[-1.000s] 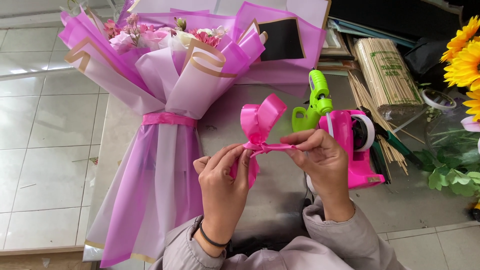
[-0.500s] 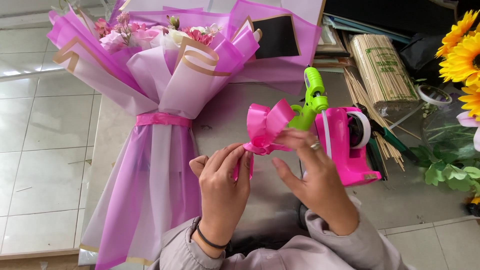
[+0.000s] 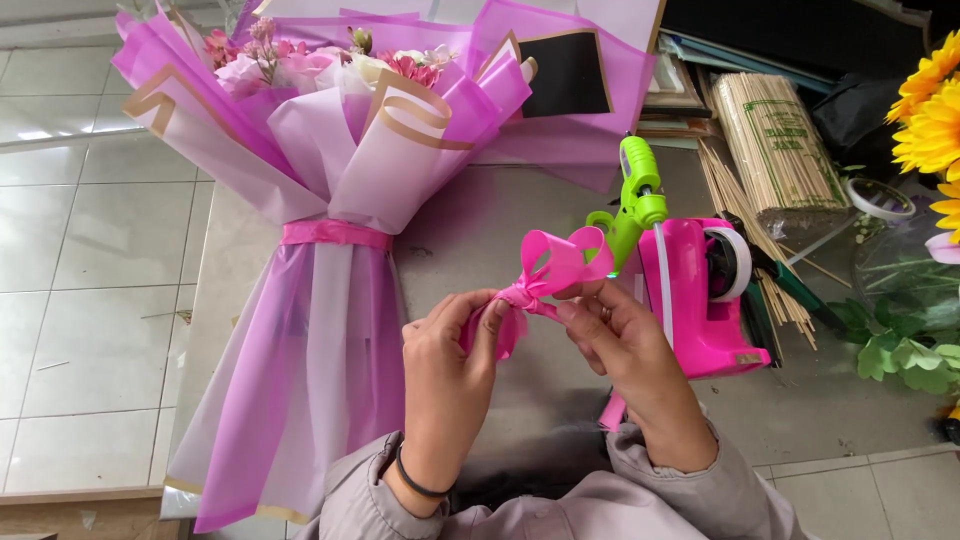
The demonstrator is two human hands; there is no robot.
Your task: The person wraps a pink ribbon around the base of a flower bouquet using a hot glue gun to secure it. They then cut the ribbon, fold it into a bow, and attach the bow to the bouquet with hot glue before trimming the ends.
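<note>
Both hands are pinching a pink ribbon bow (image 3: pixel 548 272) right at its knot, left hand (image 3: pixel 452 360) from the left, right hand (image 3: pixel 622 350) from the right, held up over the grey table (image 3: pixel 470 225). Wrapped bouquet (image 3: pixel 330 220) lies just left, pink tape dispenser (image 3: pixel 705 295) and green glue gun (image 3: pixel 630 205) just right.

hands: left (image 3: pixel 445 365), right (image 3: pixel 625 345) pinch pink ribbon bow (image 3: pixel 550 265) | bouquet (image 3: pixel 320 200) beside
</note>
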